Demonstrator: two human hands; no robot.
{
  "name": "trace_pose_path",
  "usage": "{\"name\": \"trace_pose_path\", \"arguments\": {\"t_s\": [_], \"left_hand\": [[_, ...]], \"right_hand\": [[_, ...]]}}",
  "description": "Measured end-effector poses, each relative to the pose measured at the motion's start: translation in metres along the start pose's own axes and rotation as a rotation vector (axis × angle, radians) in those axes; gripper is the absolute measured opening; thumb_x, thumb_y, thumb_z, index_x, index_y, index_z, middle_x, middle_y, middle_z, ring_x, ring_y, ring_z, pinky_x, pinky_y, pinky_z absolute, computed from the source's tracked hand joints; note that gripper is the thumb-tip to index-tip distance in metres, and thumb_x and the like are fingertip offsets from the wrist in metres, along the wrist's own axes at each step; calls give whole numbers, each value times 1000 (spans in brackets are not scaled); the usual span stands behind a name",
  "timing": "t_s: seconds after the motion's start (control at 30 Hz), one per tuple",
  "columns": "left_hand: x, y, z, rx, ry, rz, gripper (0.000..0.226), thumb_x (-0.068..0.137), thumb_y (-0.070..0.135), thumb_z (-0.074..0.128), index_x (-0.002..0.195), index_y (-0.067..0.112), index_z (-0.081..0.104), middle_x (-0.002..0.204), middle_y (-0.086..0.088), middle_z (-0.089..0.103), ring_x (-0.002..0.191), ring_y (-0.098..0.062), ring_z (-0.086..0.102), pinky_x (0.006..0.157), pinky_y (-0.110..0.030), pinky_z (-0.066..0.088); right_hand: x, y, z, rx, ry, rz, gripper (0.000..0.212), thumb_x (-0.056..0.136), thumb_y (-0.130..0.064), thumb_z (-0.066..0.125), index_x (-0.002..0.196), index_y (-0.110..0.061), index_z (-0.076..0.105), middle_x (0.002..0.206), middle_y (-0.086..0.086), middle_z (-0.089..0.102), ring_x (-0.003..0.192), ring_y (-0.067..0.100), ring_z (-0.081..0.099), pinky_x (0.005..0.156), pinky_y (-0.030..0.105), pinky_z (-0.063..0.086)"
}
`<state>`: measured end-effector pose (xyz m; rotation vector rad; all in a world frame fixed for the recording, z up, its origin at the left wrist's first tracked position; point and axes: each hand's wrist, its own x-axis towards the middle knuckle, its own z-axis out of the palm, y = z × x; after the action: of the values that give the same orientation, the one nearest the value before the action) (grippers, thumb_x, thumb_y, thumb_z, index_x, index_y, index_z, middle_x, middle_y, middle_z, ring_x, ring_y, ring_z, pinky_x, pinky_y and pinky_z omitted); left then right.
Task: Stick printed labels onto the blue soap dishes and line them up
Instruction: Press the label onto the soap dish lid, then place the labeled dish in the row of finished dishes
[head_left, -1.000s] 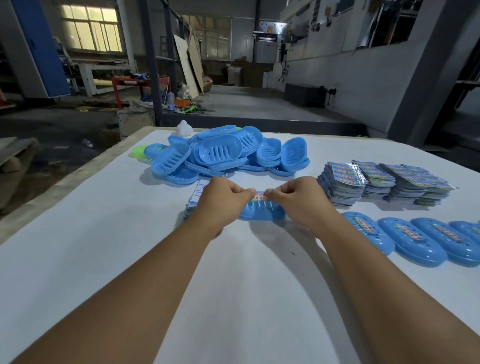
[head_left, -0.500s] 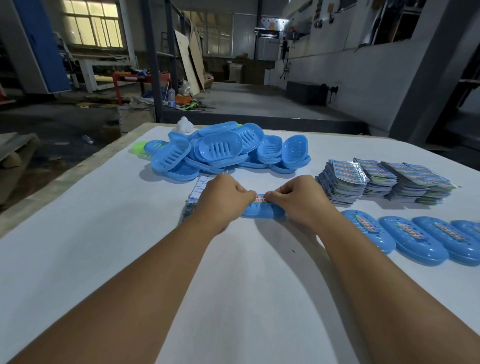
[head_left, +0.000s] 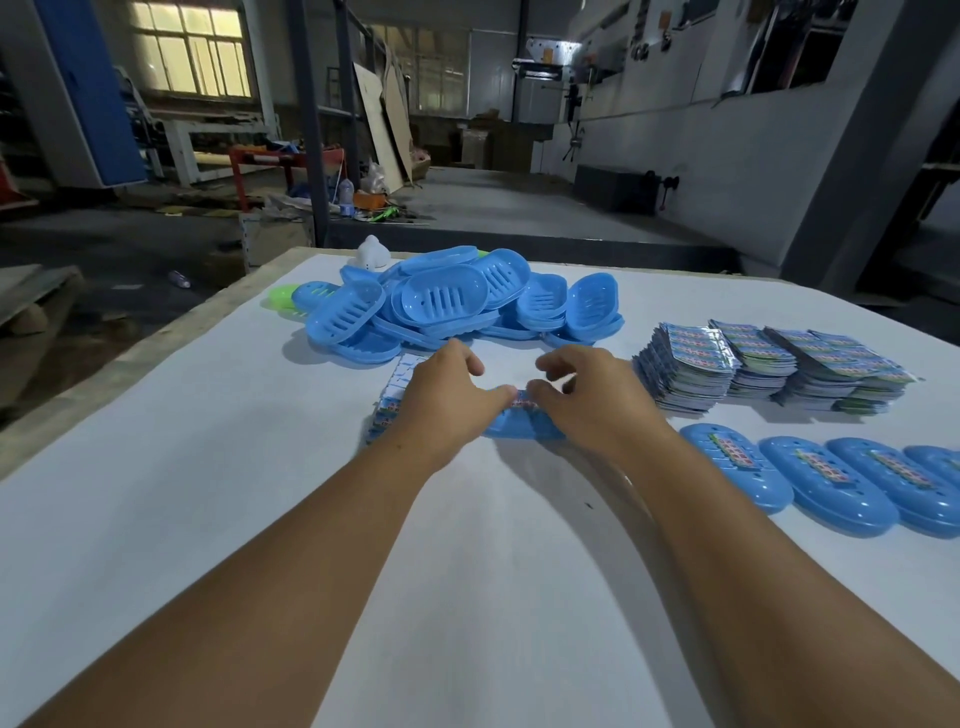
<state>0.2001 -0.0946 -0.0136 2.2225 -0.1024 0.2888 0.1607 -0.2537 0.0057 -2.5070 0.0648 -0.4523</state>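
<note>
A blue soap dish (head_left: 519, 427) lies upside down on the white table (head_left: 208, 493), with a printed label (head_left: 521, 400) on its top. My left hand (head_left: 444, 397) rests over its left end, thumb pressing the label and fingers lifted and spread. My right hand (head_left: 592, 402) covers the right end with its thumb at the label; its fingers are raised, loosely bent and blurred. A label sheet (head_left: 393, 397) lies partly under my left hand. Three labelled dishes (head_left: 737, 470) (head_left: 826, 486) (head_left: 901, 480) lie in a row at the right.
A heap of unlabelled blue dishes (head_left: 457, 301) sits just beyond my hands, with a green dish (head_left: 283, 299) and a white object (head_left: 371, 252) at its far left. Stacks of label sheets (head_left: 685, 374) (head_left: 841, 374) stand at the right. The table's left edge (head_left: 130, 358) runs diagonally.
The fingers of both hands have lifted and spread from the label they were pressing down; the thumbs stay on it. The dish has not moved.
</note>
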Motion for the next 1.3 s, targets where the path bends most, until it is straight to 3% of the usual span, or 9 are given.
{"name": "trace_pose_path", "arguments": {"t_s": [0.17, 0.3, 0.57, 0.67, 0.8, 0.97, 1.07, 1.17, 1.3], "left_hand": [[5, 2, -4, -109, -9, -47, 14, 94, 37, 47, 99, 26, 53, 94, 3, 62, 82, -14, 60, 62, -32, 46], [3, 1, -5, -144, -44, -64, 18, 94, 35, 42, 104, 24, 53, 96, -3, 67, 90, -24, 65, 81, -44, 58], [1, -1, -3, -40, -28, -34, 11, 91, 39, 56, 97, 29, 54, 85, 9, 62, 69, -8, 59, 50, -25, 37], [0, -1, -3, -37, -20, -32, 12, 91, 38, 58, 98, 28, 56, 82, 10, 61, 68, -6, 58, 50, -25, 34], [1, -3, -4, -62, -17, -15, 9, 91, 37, 59, 94, 29, 57, 81, 10, 62, 67, -5, 58, 50, -23, 36], [3, -4, -7, -92, 34, 29, 8, 92, 35, 59, 91, 27, 60, 70, 11, 62, 65, -6, 59, 52, -22, 40], [10, -9, -17, 44, 195, 153, 9, 95, 28, 58, 96, 21, 63, 85, 6, 63, 81, -16, 61, 71, -32, 51], [24, -23, -35, 354, 331, 277, 19, 97, 18, 53, 112, 18, 64, 115, -3, 60, 104, -25, 57, 87, -42, 48], [41, -48, -52, 661, 287, 169, 30, 96, 18, 54, 126, 20, 60, 125, -3, 62, 116, -27, 49, 93, -40, 44]], "right_hand": [[-8, -13, 2, -45, -266, -184, 51, 85, -33, 66, 135, -39, 57, 127, -10, 65, 112, 14, 60, 93, 32, 50], [-9, -10, -16, -352, -273, -130, 47, 83, -55, 62, 129, -44, 59, 127, -6, 60, 105, 20, 58, 86, 36, 49], [-17, 18, -69, -528, -339, 248, 44, 66, -58, 74, 65, -15, 63, 59, -3, 62, 61, 17, 59, 58, 28, 46], [-18, 18, -74, -549, -364, 268, 29, 73, -38, 75, 91, -15, 72, 82, 2, 73, 77, 22, 68, 71, 32, 57], [-15, 29, -75, -530, -356, 274, 43, 84, -6, 59, 125, -17, 65, 125, 6, 64, 100, 28, 62, 83, 32, 52], [-8, 37, -70, -468, -307, 248, 44, 84, -6, 55, 124, -25, 65, 109, 0, 61, 90, 23, 56, 77, 27, 45], [-3, 36, -62, -419, -241, 216, 39, 84, -8, 56, 117, -26, 65, 91, -7, 53, 75, 16, 52, 67, 24, 40], [-1, 33, -51, -361, -224, 178, 34, 86, -12, 60, 116, -28, 63, 109, -2, 59, 73, 14, 53, 62, 24, 41], [-1, 31, -44, -368, -240, 159, 34, 89, -20, 65, 122, -27, 64, 121, 1, 62, 89, 19, 56, 74, 27, 45]]}}
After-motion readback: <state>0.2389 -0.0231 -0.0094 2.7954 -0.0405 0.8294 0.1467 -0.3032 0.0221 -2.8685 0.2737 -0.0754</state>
